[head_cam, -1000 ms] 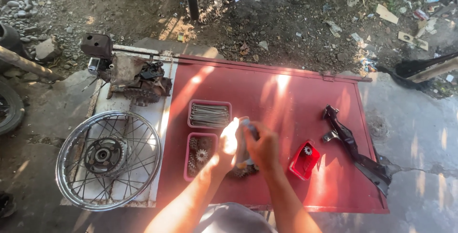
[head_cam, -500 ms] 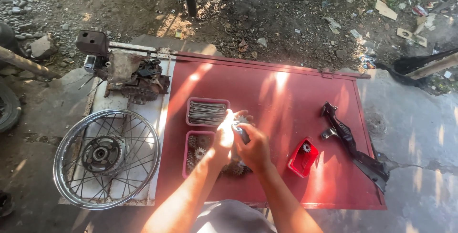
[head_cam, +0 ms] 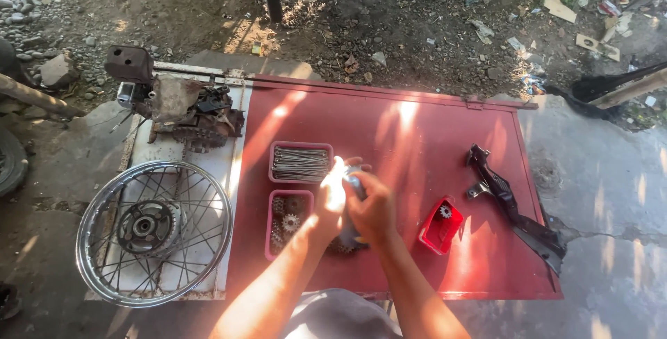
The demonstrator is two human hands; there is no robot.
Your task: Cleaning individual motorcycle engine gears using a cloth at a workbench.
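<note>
- The flat red metal sheet (head_cam: 417,137), which looks like a door panel, lies on the ground as a work surface and keeps small parts out of the dirt.
- The chrome spoked wheel (head_cam: 154,232) with its dark hub lies flat on a white board just beyond the surface's left edge, so it cannot roll.
- The grimy engine block (head_cam: 187,118) sits beyond the far left corner, on the same board.
- The black bent metal bracket (head_cam: 511,203) lies near the right edge, well apart from the trays.
- The left hand (head_cam: 332,196), washed out by sun glare, is curled around the near side of a small dark grey metal part (head_cam: 353,180) held above the middle of the surface, near its front edge; its exact finger positions cannot be told.
- The right hand (head_cam: 374,208) closes over the same part from the right, fingers wrapped about it, as if the two hands steady it between them.
- The upper pink rectangular tray (head_cam: 300,164), left of centre, holds a bundle of thin steel spokes laid side by side.
- The lower pink tray (head_cam: 287,222), just beside it towards the front edge, holds several toothed gears and sprockets.
- The small red plastic tray (head_cam: 440,226), right of the hands, holds one small gear.
</note>
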